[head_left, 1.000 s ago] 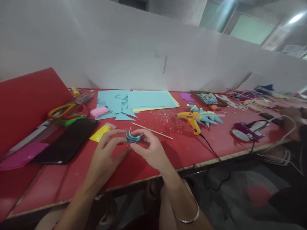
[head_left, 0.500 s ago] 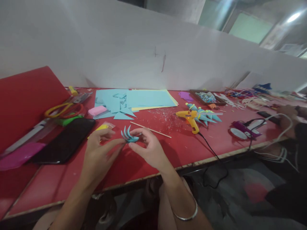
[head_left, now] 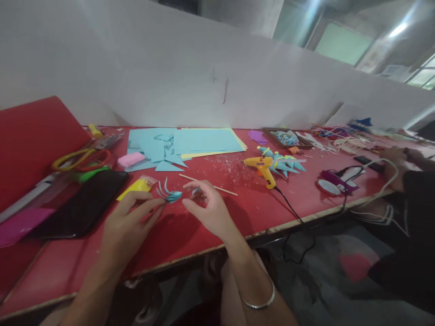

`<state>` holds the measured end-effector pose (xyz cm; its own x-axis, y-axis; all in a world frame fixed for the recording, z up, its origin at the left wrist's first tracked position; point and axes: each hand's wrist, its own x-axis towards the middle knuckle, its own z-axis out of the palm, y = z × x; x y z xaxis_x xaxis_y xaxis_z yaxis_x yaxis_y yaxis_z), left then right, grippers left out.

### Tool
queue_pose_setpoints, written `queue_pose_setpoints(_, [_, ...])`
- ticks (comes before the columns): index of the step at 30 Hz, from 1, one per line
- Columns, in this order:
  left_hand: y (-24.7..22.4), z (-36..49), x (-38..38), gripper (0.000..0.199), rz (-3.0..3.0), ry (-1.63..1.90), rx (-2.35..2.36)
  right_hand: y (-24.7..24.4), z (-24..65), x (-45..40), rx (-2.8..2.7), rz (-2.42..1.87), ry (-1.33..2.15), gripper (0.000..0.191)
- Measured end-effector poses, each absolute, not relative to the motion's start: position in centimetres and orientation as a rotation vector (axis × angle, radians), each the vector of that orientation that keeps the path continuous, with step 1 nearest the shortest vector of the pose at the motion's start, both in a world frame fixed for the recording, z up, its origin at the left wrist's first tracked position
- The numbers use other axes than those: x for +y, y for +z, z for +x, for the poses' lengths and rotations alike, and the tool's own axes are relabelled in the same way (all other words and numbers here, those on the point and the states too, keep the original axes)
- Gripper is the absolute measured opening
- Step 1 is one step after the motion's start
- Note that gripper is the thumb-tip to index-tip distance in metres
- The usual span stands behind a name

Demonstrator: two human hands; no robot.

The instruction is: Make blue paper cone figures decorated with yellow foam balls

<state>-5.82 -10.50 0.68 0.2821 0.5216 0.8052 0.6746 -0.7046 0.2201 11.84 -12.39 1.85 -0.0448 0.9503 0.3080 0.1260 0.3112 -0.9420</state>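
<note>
A light-blue paper piece with several thin curled strips point(head_left: 172, 196) is pinched at its left end between the thumb and fingertips of my left hand point(head_left: 131, 222). My right hand point(head_left: 209, 208) hovers just right of the piece, thumb and fingers apart, not touching it. A small pale bluish spot shows behind its curved fingers; I cannot make out what it is. Beyond both hands a thin wooden stick point(head_left: 208, 184) lies on the red tabletop point(head_left: 163, 240). A yellow packet point(head_left: 137, 186) lies just behind my left hand.
Blue paper sheets point(head_left: 207, 141) and cut triangles lie at the back, beside a pink block point(head_left: 131, 159). A yellow glue gun point(head_left: 263, 168) rests near a spiky blue paper figure point(head_left: 292, 164). Left are a black phone point(head_left: 84, 203) and scissors point(head_left: 73, 160). Another person's hands point(head_left: 396, 158) are far right.
My right hand has let go of the curled paper piece and is now apart from it. My left hand has moved left with the piece. The whole view has shifted slightly.
</note>
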Motion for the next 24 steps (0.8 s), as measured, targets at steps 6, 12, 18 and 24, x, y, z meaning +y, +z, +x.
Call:
queue_pose_setpoints(6, [0.6,-5.9,-10.5,0.009,-2.329,-1.41,-1.154,2.1,12.7,-12.3,-1.418,-1.139,0.863,0.022])
queue_pose_setpoints(12, [0.6,-6.0,-10.5,0.009,-2.421,-1.404,-1.117,3.2,15.3,-12.8,-1.499,-1.248,0.767,0.014])
queue_pose_setpoints(18, [0.6,-6.0,-10.6,0.01,-2.421,-1.386,-1.084,2.1,22.7,-13.9,-1.347,-1.643,0.337,0.02])
queue_pose_setpoints(24, [0.5,-5.8,-10.6,0.005,-2.387,-1.323,-1.103,-1.1,29.8,-13.0,-1.255,-1.961,-0.29,0.038])
